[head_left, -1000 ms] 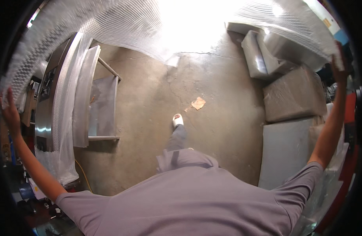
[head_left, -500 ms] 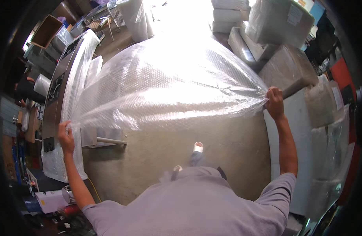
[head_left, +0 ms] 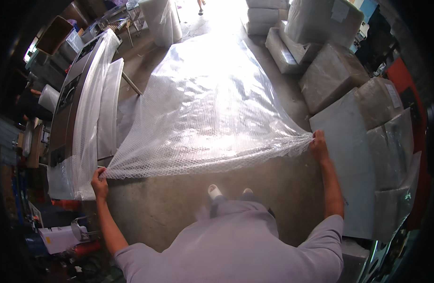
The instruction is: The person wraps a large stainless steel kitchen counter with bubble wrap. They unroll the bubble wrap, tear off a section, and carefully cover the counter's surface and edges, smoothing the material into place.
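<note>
A wide sheet of clear bubble wrap stretches out in front of me, shiny in the light and narrowing toward the far end. Its near left corner is pinched in my left hand. At the near right corner, my right hand is closed on a bunched part of the sheet. The near edge hangs in a slight sag between both hands, above the floor. Left of the sheet stands a long steel appliance with burners, partly covered in clear wrap. My left hand is close to its near end.
Wrapped boxes and a pale flat panel line the right side. White wrapped bundles and a tall wrapped roll stand farther off. A metal bar juts beside the appliance. Grey concrete floor lies under me.
Both hands have come lower and closer to me, the left also shifting right. The bubble wrap, billowed up before, now lies flatter and narrower. My feet have shifted.
</note>
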`<action>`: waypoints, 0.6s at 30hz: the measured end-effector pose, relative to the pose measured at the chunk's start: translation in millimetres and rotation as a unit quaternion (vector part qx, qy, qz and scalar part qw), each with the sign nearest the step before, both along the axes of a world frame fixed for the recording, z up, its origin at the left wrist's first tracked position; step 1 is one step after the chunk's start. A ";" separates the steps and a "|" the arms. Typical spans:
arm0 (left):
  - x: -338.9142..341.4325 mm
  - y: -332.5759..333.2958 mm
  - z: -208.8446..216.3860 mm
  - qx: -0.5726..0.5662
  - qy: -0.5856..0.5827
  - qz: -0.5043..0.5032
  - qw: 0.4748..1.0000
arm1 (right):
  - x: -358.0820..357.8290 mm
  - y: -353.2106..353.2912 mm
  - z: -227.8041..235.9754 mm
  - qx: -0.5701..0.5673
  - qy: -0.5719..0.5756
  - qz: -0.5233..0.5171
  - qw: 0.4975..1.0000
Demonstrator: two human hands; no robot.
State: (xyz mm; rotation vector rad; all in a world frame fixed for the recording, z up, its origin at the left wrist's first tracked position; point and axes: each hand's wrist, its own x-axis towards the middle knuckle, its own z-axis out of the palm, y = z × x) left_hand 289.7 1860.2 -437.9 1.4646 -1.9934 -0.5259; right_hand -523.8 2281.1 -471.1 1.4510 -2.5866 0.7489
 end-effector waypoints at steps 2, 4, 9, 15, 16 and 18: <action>14.4 19.6 -16.9 0.016 0.037 -0.003 0.999 | 5.4 12.6 -8.0 -0.029 -0.019 -0.003 0.999; 25.5 39.9 -34.7 0.063 0.086 0.006 0.994 | 8.2 26.3 -13.0 -0.047 -0.034 -0.007 0.998; 42.4 88.5 -77.2 0.103 0.191 0.056 0.975 | 19.0 87.8 -27.3 -0.060 -0.097 -0.031 0.993; 58.6 147.3 -83.3 0.073 0.432 0.044 0.898 | 44.8 187.8 -28.3 -0.075 -0.157 -0.144 0.974; 62.7 155.8 -80.5 0.050 0.471 -0.004 0.881 | 51.1 201.6 -21.2 -0.119 -0.146 -0.128 0.974; 79.0 172.6 -69.6 0.001 0.502 -0.032 0.864 | 58.5 227.8 3.0 -0.224 -0.212 -0.137 0.941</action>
